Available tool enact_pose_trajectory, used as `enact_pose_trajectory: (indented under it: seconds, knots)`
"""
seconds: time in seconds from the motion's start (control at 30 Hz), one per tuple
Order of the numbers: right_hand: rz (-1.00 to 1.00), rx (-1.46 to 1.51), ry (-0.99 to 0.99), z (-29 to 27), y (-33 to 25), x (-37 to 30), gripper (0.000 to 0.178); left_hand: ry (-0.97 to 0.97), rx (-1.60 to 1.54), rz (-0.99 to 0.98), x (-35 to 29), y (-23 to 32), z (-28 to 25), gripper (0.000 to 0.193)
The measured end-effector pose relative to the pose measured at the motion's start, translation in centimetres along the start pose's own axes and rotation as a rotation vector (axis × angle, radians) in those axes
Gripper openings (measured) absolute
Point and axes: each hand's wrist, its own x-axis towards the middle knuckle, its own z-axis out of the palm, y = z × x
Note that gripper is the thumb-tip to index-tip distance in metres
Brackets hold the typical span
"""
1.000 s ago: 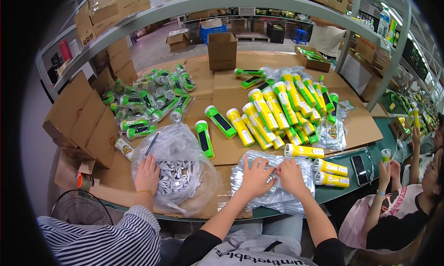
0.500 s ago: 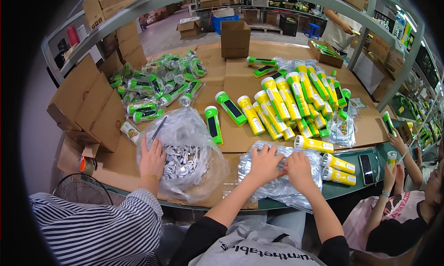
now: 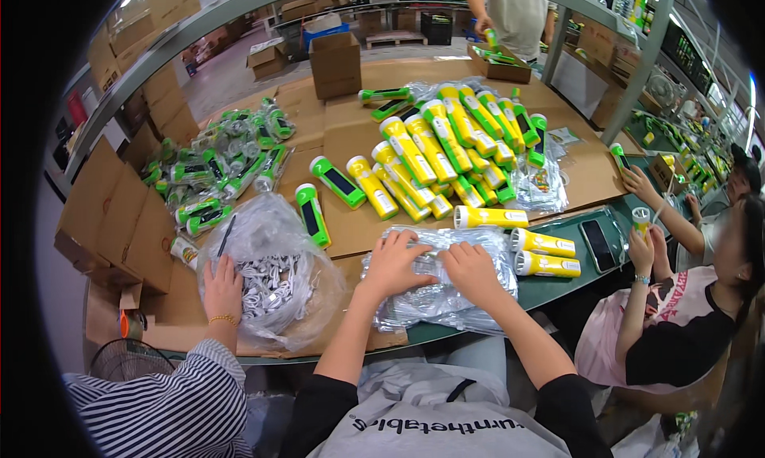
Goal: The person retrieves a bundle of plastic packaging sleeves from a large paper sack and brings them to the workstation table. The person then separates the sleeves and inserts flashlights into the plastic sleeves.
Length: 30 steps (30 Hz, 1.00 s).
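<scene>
A stack of clear plastic bags (image 3: 422, 305) lies at the table's front edge before me. My left hand (image 3: 396, 265) rests on its left part, open, with thumb and forefinger spread wide. On the upper right of the stack lies my right hand (image 3: 472, 271), open, its fingers stretched over the plastic and holding nothing I can see. Just right of the bags, yellow flashlights (image 3: 546, 243) lie on their sides. A heap of yellow and green flashlights (image 3: 438, 143) sits beyond my hands, with a green flashlight (image 3: 312, 216) apart at its left.
At left, a co-worker's hand (image 3: 223, 286) touches a clear bag of white cables (image 3: 267, 286). Bagged green flashlights (image 3: 211, 167) are piled behind it. A phone (image 3: 598, 244) lies at right. Other people work at right and across the table, beside an open carton (image 3: 500, 69).
My hands have moved apart on the bags; they were close together, fingers meeting. The whole view has shifted, so the table's things appear farther left. The far co-worker's hand is now over the carton.
</scene>
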Motion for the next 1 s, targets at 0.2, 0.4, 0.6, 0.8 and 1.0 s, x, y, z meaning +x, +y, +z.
enact_pose_trajectory:
  seconds: [0.2, 0.4, 0.6, 0.8, 1.0]
  knots:
    - [0.055, 0.214, 0.061, 0.7, 0.2, 0.0, 0.034, 0.005, 0.065, -0.023, -0.1, 0.9, -0.2, 0.067]
    - [-0.042, 0.126, 0.024, 0.5, 1.1, -0.1, 0.022, -0.039, 0.084, -0.08, 0.6, 1.7, -0.6, 0.069]
    - [0.451, 0.447, 0.38, -4.6, 3.1, -2.1, 0.023, -0.026, 0.084, -0.116, -0.4, 1.3, -0.7, 0.066]
    - [0.872, 0.888, 0.118, -8.4, 3.3, -4.1, 0.019, 0.208, -0.126, -0.011, -1.8, 2.0, -0.4, 0.055]
    - [0.404, 0.361, 0.132, -6.6, -0.7, -3.1, 0.011, 0.332, -0.186, 0.071, -2.5, 8.1, -6.3, 0.042]
